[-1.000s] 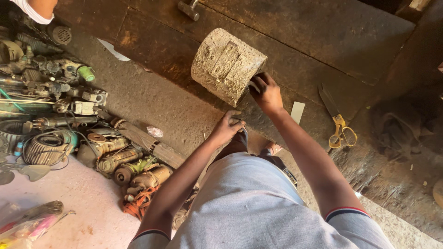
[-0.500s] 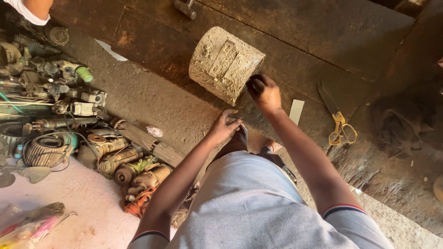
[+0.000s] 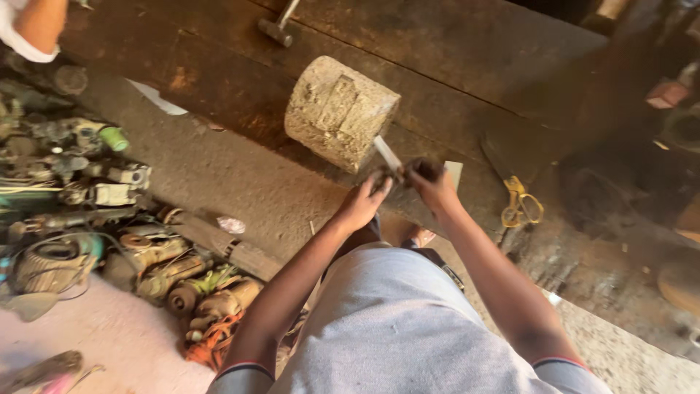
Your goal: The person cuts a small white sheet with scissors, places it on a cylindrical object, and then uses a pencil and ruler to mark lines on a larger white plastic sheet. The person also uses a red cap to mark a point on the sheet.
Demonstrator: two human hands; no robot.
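Head view looks down on the person's right hand, fingers curled tight around the lower end of a thin, pale flat metal strip that slants up and to the left. The left hand sits just beside it, fingers bent and pinching near the same lower end of the strip; exactly what it grips is hard to tell, since the two hands meet there. The strip's upper end touches the lower right edge of a rough, pale cylindrical block of stone-like material, which rests on a long, dark, rusty metal beam. Right of the hands, a pair of yellow-handled scissors lies on the dark surface. Further up the beam lies a small grey hammer-like tool. On the dusty ground to the left, well apart from the hands, a heap of worn, dirty power-tool bodies and motors is piled. In the top left corner another person's arm shows.
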